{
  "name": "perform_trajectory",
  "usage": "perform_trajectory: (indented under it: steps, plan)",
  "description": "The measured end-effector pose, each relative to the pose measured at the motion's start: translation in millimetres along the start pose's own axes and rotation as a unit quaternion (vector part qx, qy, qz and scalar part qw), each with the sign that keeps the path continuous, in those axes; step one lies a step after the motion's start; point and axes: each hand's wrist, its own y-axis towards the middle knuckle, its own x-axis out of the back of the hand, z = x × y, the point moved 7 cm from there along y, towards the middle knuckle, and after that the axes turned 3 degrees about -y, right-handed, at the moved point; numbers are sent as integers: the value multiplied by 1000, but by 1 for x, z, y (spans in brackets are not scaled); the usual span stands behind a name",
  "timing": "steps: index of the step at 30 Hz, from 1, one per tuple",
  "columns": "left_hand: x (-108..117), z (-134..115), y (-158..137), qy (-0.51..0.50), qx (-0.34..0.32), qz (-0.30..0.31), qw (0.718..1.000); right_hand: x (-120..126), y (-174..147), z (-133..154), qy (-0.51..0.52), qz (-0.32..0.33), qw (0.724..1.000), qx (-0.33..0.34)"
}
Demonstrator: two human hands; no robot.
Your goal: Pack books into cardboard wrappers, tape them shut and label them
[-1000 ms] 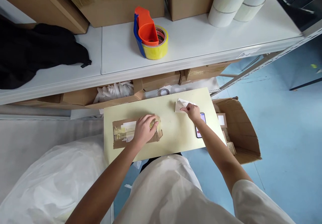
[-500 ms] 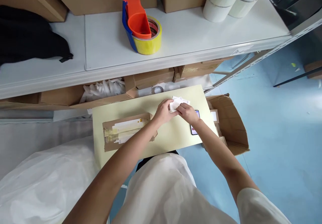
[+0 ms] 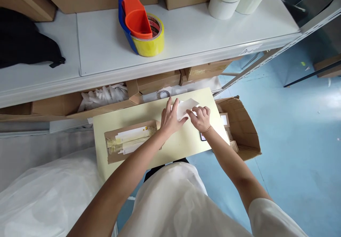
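Note:
A white paper slip [image 3: 187,106] lies over the far part of the cream tabletop [image 3: 183,143], with more white paper partly beneath it. My left hand [image 3: 171,119] is open at its left side, fingers spread and pointing away from me, the thumb near the slip's lower edge. Fingers curled, my right hand [image 3: 200,119] pinches the slip at its lower right edge. Under my right wrist shows a corner of a phone [image 3: 203,137]; most of it is hidden. Left of my hands sits a flat cardboard box [image 3: 112,157] bearing yellowish tape and white labels.
On the grey shelf [image 3: 106,59] ahead stand an orange-and-blue tape dispenser [image 3: 138,20] with yellow tape and several white rolls [image 3: 222,4]. An open carton [image 3: 245,130] stands right of the table. A big white bag [image 3: 53,194] bulges at the left.
My left hand has opened and spread its fingers away from the papers. The slip now lies turned and more exposed, and my right hand has shifted slightly right. The view has moved a little.

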Motion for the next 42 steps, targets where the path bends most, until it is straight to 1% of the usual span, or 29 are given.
perform_trajectory:
  steps: [3, 5, 7, 9, 10, 11, 13, 15, 16, 17, 18, 19, 20, 22, 23, 24, 25, 26, 27, 28, 29, 30, 32, 35, 38, 40, 42]
  plan:
    - [17, -8, -5, 65, 13, -67, 996, -9, 0, 8, 34, -3, 999, -19]
    - [24, -5, -6, 71, 33, -95, 992, -9, 1, 11, 40, -29, 998, -39]
    - [26, 3, -5, 16, 48, -106, 993, -5, 2, 11, 36, -70, 994, -78]
    - [24, 17, -3, -93, 77, -123, 985, 1, 4, 5, 41, -102, 984, -142]
    - [23, 26, -3, -161, 105, -140, 971, 3, 7, 2, 51, -100, 979, -171]
    - [20, 36, -4, -232, 139, -159, 949, 2, 11, -2, 69, -84, 976, -190]
    - [10, 54, -7, -365, 209, -181, 889, -5, 23, -5, 124, -11, 974, -191]
    - [-2, 63, -9, -469, 247, -165, 832, -19, 36, -5, 197, 88, 963, -164]
    - [-6, 65, -8, -502, 253, -147, 814, -26, 41, -5, 234, 134, 950, -155]
    - [-6, 65, -8, -521, 252, -133, 805, -32, 45, -6, 266, 173, 936, -151]
    - [-1, 67, -8, -524, 246, -135, 804, -37, 49, -7, 291, 202, 923, -150]
    - [9, 69, -9, -507, 233, -158, 814, -41, 51, -8, 305, 219, 914, -150]
    - [25, 71, -11, -468, 213, -201, 834, -43, 54, -9, 310, 227, 912, -148]
    - [67, 65, -18, -323, 150, -310, 882, -43, 58, -11, 294, 225, 920, -131]
    - [85, 57, -19, -232, 111, -342, 904, -42, 60, -10, 282, 224, 926, -115]
    - [98, 45, -18, -145, 71, -341, 926, -42, 61, -9, 271, 224, 931, -96]
    - [102, 33, -12, -72, 32, -300, 951, -41, 62, -7, 263, 225, 935, -77]
    - [100, 23, -4, -15, -4, -233, 972, -40, 63, -5, 257, 224, 938, -59]
    - [93, 14, 3, 29, -34, -153, 987, -39, 64, -3, 252, 221, 941, -44]
    - [83, 9, 9, 64, -56, -75, 994, -38, 64, -2, 250, 218, 943, -33]
    - [74, 5, 13, 92, -69, -13, 993, -37, 65, -1, 251, 215, 944, -28]
    - [66, 5, 17, 115, -74, 28, 990, -37, 65, 0, 254, 213, 943, -25]
    - [57, 7, 22, 146, -66, 63, 985, -38, 64, 3, 269, 212, 939, -24]
    - [50, 16, 26, 154, -37, 77, 984, -41, 63, 5, 288, 199, 937, -25]
    - [49, 29, 28, 147, 15, 88, 985, -43, 60, 2, 299, 177, 937, -32]
    - [51, 38, 30, 148, 49, 86, 984, -45, 58, -3, 303, 172, 936, -48]
    - [53, 42, 32, 156, 58, 82, 983, -48, 55, -10, 304, 178, 934, -62]
